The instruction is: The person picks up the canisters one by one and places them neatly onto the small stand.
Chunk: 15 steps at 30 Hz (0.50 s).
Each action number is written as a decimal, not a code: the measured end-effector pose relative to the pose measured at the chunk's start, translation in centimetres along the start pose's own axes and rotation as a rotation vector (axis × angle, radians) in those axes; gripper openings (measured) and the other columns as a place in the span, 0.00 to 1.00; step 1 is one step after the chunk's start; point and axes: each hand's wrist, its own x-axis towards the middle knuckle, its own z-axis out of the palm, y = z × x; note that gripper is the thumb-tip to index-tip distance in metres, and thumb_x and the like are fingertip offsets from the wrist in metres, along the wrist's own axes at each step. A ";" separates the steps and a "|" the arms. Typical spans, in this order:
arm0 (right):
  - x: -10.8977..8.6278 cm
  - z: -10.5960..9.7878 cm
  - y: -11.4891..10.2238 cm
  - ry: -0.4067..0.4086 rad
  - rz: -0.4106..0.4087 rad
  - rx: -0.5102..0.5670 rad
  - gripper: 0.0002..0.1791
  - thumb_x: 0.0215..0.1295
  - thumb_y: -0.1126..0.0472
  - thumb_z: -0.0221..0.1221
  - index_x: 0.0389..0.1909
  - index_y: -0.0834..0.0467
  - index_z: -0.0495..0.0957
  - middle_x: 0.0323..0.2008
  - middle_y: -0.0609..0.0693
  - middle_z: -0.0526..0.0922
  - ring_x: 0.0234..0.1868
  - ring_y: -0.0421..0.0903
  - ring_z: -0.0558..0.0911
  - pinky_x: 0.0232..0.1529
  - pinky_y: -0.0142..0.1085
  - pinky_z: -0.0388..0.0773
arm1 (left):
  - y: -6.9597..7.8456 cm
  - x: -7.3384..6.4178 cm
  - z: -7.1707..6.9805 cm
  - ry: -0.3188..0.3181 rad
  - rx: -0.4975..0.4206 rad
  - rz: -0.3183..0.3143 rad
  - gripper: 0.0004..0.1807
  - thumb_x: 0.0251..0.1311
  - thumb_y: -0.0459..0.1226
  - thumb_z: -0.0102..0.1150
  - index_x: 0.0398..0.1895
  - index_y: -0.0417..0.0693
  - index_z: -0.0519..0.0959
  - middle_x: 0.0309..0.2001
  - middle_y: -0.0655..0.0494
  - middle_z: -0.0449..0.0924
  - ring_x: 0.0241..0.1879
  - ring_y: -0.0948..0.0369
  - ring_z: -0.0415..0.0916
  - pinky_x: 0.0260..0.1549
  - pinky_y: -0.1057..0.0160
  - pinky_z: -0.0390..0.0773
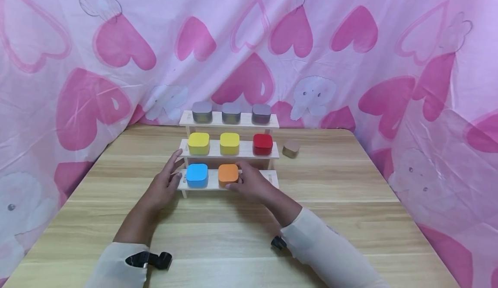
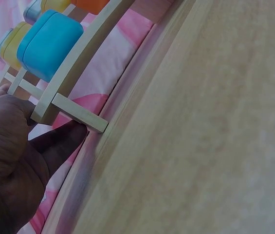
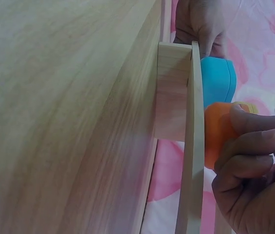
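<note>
A three-tier wooden rack (image 1: 249, 185) stands on the table, bearing small rounded-square boxes. My right hand (image 1: 253, 182) pinches the orange box (image 1: 228, 174) on the lowest tier, with the thumb at its near side and the fingers behind. Left of it sits the blue box (image 1: 197, 175), a lid seam showing in the left wrist view. My left hand (image 1: 162, 188) rests against the rack's left end, fingers mostly straight. In the left wrist view, one digit of the left hand (image 2: 15, 151) reaches beneath the lowest tier to the leg (image 2: 81, 113).
The middle tier holds two yellow boxes, one left (image 1: 199, 144) and one centred (image 1: 230, 144), and a red box (image 1: 262, 144). Three grey boxes (image 1: 231, 113) stand on the top tier. Right of the rack, a small grey-brown box (image 1: 291, 148) lies on the table (image 1: 334, 201). A heart-patterned cloth (image 1: 241, 41) hangs behind.
</note>
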 end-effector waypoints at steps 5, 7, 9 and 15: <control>0.1 0.2 -0.1 0.000 0.015 -0.014 0.37 0.67 0.58 0.77 0.72 0.48 0.69 0.66 0.49 0.80 0.63 0.48 0.79 0.71 0.50 0.83 | -0.2 0.0 0.0 0.004 -0.002 0.014 0.47 0.87 0.34 0.44 0.85 0.94 0.33 0.90 0.45 0.51 0.86 0.31 0.51 0.78 0.28 0.61; 0.2 0.2 -0.1 -0.003 0.017 -0.022 0.38 0.67 0.58 0.77 0.73 0.48 0.68 0.66 0.49 0.80 0.63 0.48 0.80 0.72 0.50 0.82 | -0.2 0.0 0.0 0.004 0.003 0.017 0.47 0.87 0.35 0.44 0.85 0.94 0.33 0.90 0.45 0.51 0.86 0.31 0.51 0.78 0.28 0.61; 0.3 0.1 -0.2 -0.007 0.021 -0.028 0.38 0.67 0.58 0.77 0.73 0.48 0.68 0.66 0.49 0.80 0.62 0.49 0.79 0.71 0.50 0.82 | -0.2 0.0 0.0 0.005 0.005 0.017 0.47 0.87 0.35 0.44 0.85 0.94 0.33 0.90 0.45 0.51 0.86 0.31 0.51 0.78 0.28 0.61; 0.4 0.0 -0.2 -0.019 0.011 -0.054 0.41 0.67 0.59 0.77 0.76 0.50 0.66 0.67 0.50 0.79 0.60 0.48 0.79 0.67 0.46 0.83 | -0.3 0.0 0.0 0.003 0.004 0.012 0.47 0.87 0.35 0.44 0.85 0.94 0.33 0.90 0.45 0.51 0.86 0.31 0.51 0.78 0.28 0.61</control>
